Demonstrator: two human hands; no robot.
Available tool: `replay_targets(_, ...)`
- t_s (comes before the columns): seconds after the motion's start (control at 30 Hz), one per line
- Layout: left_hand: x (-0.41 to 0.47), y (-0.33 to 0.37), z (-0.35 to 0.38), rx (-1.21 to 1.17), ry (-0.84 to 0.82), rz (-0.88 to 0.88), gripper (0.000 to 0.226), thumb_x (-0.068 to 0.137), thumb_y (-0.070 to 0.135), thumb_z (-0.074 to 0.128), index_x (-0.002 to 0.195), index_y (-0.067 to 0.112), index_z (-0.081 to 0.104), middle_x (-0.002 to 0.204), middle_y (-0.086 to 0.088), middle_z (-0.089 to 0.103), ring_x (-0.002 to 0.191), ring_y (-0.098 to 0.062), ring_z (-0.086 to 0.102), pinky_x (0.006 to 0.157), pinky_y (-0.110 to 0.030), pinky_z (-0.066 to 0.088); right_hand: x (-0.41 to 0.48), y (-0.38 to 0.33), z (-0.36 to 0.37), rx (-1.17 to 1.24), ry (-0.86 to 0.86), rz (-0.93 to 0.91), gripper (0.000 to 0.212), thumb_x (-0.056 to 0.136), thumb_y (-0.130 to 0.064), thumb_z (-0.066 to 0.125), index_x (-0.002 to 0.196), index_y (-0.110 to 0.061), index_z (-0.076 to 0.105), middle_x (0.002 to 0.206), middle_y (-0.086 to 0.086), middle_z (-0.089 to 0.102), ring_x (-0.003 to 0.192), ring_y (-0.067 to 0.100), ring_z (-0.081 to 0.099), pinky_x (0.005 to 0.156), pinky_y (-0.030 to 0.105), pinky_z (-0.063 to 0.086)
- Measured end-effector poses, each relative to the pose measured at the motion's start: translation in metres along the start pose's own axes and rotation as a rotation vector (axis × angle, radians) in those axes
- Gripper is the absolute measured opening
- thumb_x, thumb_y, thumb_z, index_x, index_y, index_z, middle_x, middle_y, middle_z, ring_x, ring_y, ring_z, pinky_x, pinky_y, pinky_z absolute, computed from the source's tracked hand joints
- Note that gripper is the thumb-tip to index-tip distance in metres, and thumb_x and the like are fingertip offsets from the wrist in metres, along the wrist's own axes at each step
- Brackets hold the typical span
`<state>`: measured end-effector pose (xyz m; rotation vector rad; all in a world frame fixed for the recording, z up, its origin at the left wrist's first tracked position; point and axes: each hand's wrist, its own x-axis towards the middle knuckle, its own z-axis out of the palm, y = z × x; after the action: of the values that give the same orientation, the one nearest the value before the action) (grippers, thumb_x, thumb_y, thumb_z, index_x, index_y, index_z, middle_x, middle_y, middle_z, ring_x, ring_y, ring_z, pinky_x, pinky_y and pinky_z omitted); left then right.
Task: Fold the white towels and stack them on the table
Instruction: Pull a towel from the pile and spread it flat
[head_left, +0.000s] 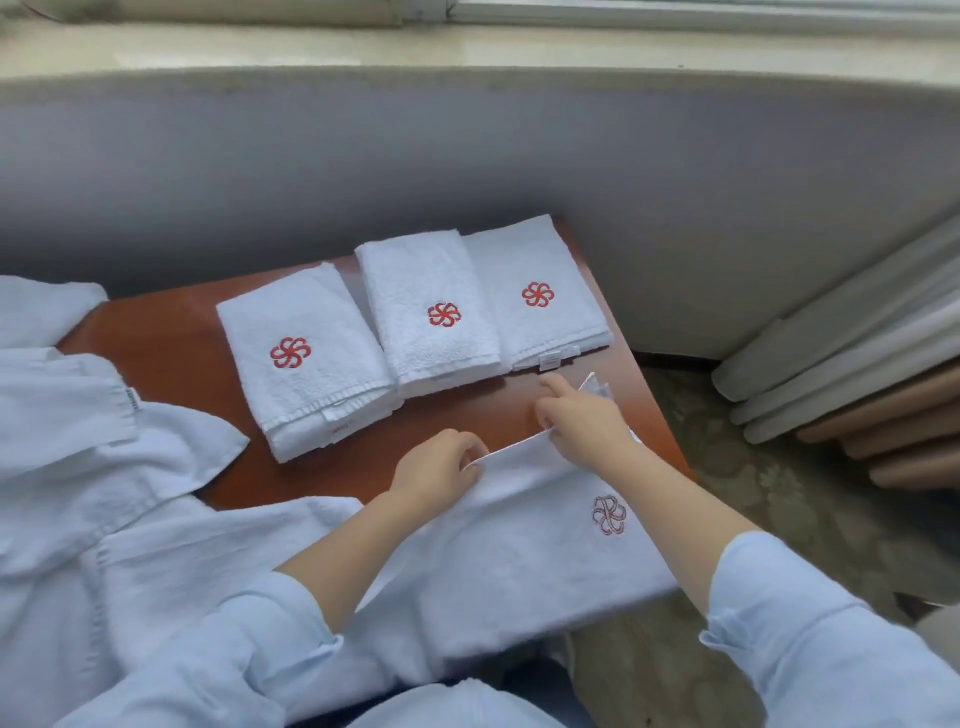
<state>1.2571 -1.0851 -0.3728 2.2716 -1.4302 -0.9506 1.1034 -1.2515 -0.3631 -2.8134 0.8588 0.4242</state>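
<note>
From the head camera, a white towel (519, 551) lies spread over the near right part of the reddish desk (171, 338), its faint emblem facing up. The left hand (439, 467) pinches its far edge with curled fingers, while the right hand (582, 421) grips the same edge just beside it, forefinger stretched forward. Beyond the hands, three folded towels (426, 312) with red emblems sit side by side in a row on the desk, and loose unfolded towels (78, 467) are heaped at the left.
</note>
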Motion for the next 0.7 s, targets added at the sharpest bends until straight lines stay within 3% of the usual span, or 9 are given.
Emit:
replay_targets(0.07, -0.004, 0.013, -0.003, -0.008, 0.073, -0.008, 0.007, 0.093, 0.033, 0.058, 0.098, 0.034, 0.062, 0.084, 0.011, 0.05, 0.08, -0.009, 0.053, 0.063, -0.028, 0.038, -0.01, 0.011, -0.013, 0.056, 0.013, 0.039, 0.01, 0.09, -0.006, 0.048, 0.094, -0.015, 0.05, 0.115, 0.003, 0.058, 0.075, 0.025, 0.047, 0.06, 0.033, 0.041)
replay_targets(0.17, -0.012, 0.036, -0.005, -0.02, 0.173, -0.034, 0.005, 0.093, 0.034, 0.057, 0.096, 0.034, 0.062, 0.084, 0.012, 0.049, 0.08, -0.008, 0.051, 0.065, -0.029, 0.037, -0.029, 0.029, -0.029, 0.125, 0.115, 0.085, 0.008, 0.091, -0.008, 0.047, 0.088, -0.015, 0.044, 0.086, 0.002, 0.057, 0.074, 0.026, 0.048, 0.06, 0.032, 0.034)
replay_targets(0.3, -0.029, 0.063, 0.001, 0.004, 0.257, -0.067, 0.004, 0.093, 0.032, 0.057, 0.091, 0.035, 0.06, 0.087, 0.011, 0.05, 0.078, -0.008, 0.051, 0.064, -0.029, 0.034, -0.06, 0.05, -0.043, 0.096, 0.26, 0.07, 0.012, 0.091, -0.01, 0.049, 0.095, -0.014, 0.06, 0.09, 0.001, 0.061, 0.082, 0.027, 0.058, 0.069, 0.033, 0.049)
replay_targets(0.53, -0.065, 0.081, 0.035, 0.058, 0.292, -0.099, 0.012, 0.092, 0.028, 0.06, 0.089, 0.039, 0.056, 0.085, 0.011, 0.051, 0.078, -0.007, 0.054, 0.061, -0.027, 0.035, -0.108, 0.062, -0.039, -0.064, 0.344, -0.097, 0.011, 0.09, -0.018, 0.054, 0.088, -0.017, 0.065, 0.085, 0.0, 0.063, 0.083, 0.021, 0.055, 0.058, 0.027, 0.033)
replay_targets(0.7, -0.08, 0.086, 0.063, 0.116, 0.223, -0.119, 0.017, 0.089, 0.019, 0.058, 0.095, 0.035, 0.059, 0.086, 0.012, 0.05, 0.079, -0.01, 0.052, 0.062, -0.027, 0.036, -0.138, 0.069, -0.019, -0.146, 0.241, -0.216, 0.015, 0.088, -0.019, 0.055, 0.095, -0.02, 0.069, 0.088, 0.001, 0.065, 0.092, 0.024, 0.055, 0.07, 0.032, 0.031)
